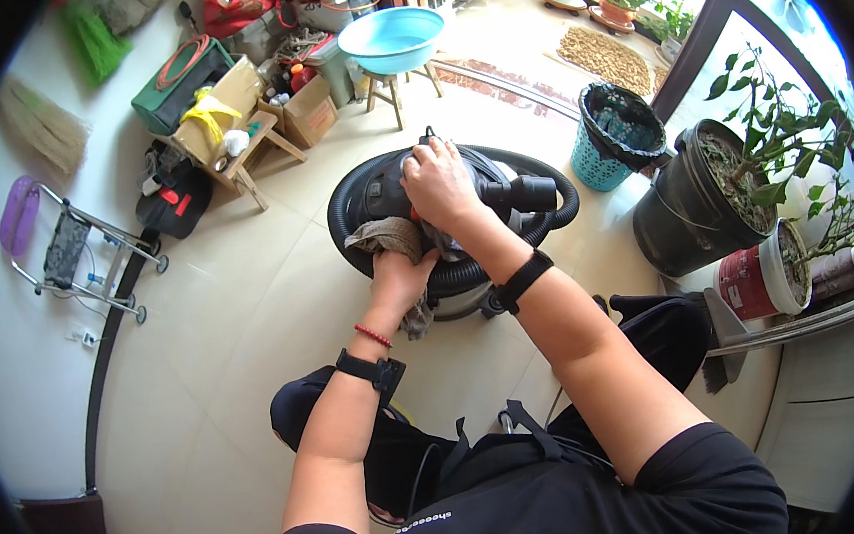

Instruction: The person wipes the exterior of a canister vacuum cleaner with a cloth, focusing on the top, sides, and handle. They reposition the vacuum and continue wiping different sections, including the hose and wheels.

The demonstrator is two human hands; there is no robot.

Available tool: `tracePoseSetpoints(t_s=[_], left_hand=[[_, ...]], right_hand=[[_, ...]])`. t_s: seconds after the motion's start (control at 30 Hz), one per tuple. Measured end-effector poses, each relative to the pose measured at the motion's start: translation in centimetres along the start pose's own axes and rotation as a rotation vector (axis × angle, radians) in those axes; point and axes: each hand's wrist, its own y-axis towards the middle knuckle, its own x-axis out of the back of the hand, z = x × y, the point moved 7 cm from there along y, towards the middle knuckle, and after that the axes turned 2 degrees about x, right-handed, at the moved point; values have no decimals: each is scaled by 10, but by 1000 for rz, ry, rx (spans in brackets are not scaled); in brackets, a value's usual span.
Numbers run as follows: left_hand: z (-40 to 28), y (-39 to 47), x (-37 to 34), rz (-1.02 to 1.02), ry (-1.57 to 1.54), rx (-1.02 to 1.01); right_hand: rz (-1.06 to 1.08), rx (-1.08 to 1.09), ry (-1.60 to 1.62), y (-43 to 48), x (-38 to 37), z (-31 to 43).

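Before me on the floor stands a canister vacuum cleaner [374, 190] with a dark top and a lighter drum. Its black corrugated hose [564, 215] is coiled around the top, and a black hose connector [530, 193] rests at the right. My left hand [402, 280] grips a grey-brown cloth [383, 234] at the near side, with part of the cloth hanging below the hand. My right hand [441, 184] lies over the top of the vacuum, fingers bent near its handle. A bit of pale material shows by those fingers; whether they hold it is unclear.
A blue basin [392, 40] sits on a wooden stool [399, 103] beyond the vacuum. To the right are a lined trash bin [602, 151] and potted plants in buckets [674, 210]. At left are a wheeled metal frame [79, 249], a wooden bench [255, 141] and a cardboard box [313, 114].
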Motion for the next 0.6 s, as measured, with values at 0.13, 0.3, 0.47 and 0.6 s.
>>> tracePoseSetpoints(t_s=[0.13,0.3,0.47,0.6], left_hand=[[-2,0,3,-58,0,-33],[-4,-5,0,-63,58,8],[-12,-5,2,-130,68,0],[-11,0,-2,-37,133,18]], right_hand=[[-115,153,52,-36,34,28],[7,13,431,-21,64,8],[-215,151,328,50,53,12],[537,66,-450,37,-41,29]])
